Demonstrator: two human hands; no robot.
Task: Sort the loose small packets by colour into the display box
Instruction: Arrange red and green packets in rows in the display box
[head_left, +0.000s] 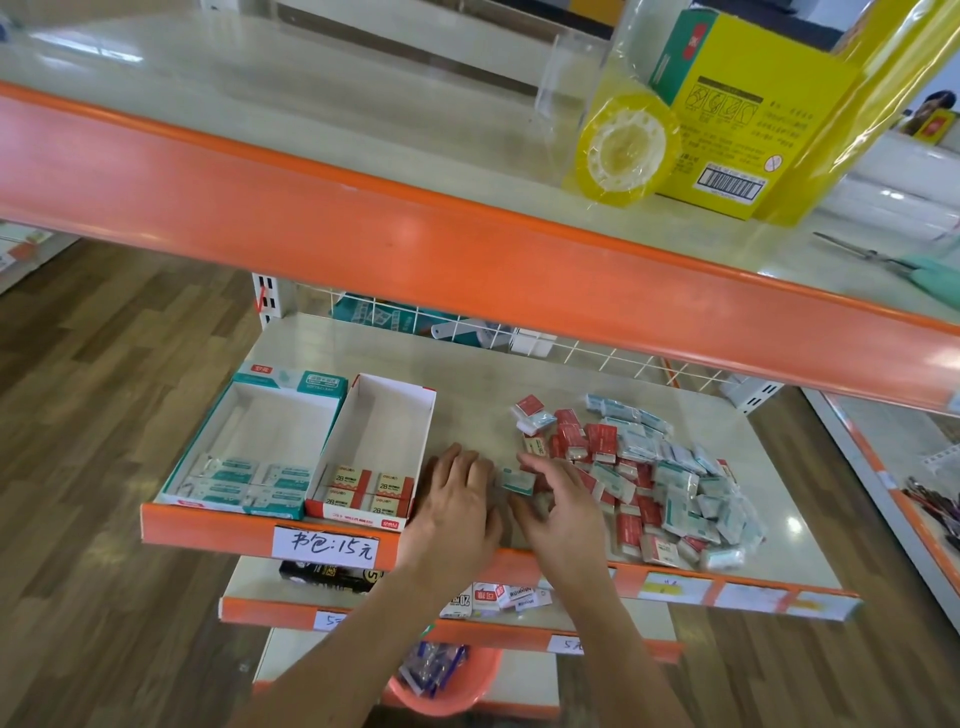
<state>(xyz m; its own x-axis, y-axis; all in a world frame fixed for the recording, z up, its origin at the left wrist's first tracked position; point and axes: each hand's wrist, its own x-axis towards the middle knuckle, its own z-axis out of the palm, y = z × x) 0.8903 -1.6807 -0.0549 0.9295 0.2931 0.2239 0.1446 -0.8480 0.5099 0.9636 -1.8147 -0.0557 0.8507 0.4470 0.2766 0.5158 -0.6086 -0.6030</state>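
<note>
My left hand (457, 493) lies flat and released on the shelf (467, 395). My right hand (558, 499) curls at the edge of the pile of loose packets (649, 478), beside 1 teal packet (517, 479); I cannot tell if it grips anything. The packets look small, light and blocky, with shiny slippery wrap, so I think pinching the 2 long sides works best. Past my left hand sit 2 stiff card boxes: the red box (384, 415) and the teal box (275, 415), each with a few packets in front.
</note>
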